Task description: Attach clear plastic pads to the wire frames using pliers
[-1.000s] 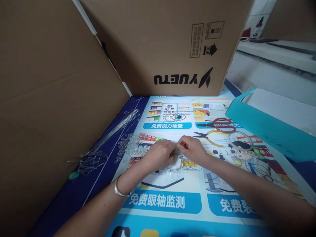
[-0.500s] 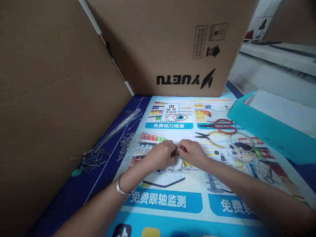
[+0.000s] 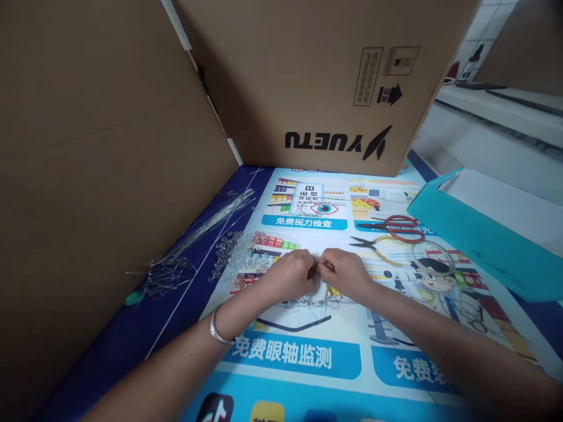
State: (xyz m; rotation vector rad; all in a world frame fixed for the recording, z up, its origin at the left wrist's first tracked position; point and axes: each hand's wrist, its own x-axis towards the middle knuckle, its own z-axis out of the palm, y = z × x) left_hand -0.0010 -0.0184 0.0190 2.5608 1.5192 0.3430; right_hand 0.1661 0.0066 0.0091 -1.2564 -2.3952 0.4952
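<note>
My left hand (image 3: 294, 273) and my right hand (image 3: 345, 272) meet knuckle to knuckle over the printed mat, both with fingers closed in a pinch. What lies between the fingertips is too small and hidden to make out. Just under them, clear beads on thin wire (image 3: 303, 303) rest on the mat, partly covered by my left hand. Fine loops of wire (image 3: 332, 299) stick out below my right hand. Left of my left hand spreads a pile of loose clear beads (image 3: 233, 252), some looking reddish.
A bundle of thin wires (image 3: 211, 220) lies at the left, with a tangled end. Right of my hands are pliers with yellow handles (image 3: 378, 249), red-handled scissors (image 3: 402, 227) and a wire coil (image 3: 433, 258). Cardboard walls (image 3: 316, 88) stand behind and left; a teal box (image 3: 488, 234) sits right.
The view has shifted slightly. Both hands stay pinched together in nearly the same place, and the beads and tools lie as before.
</note>
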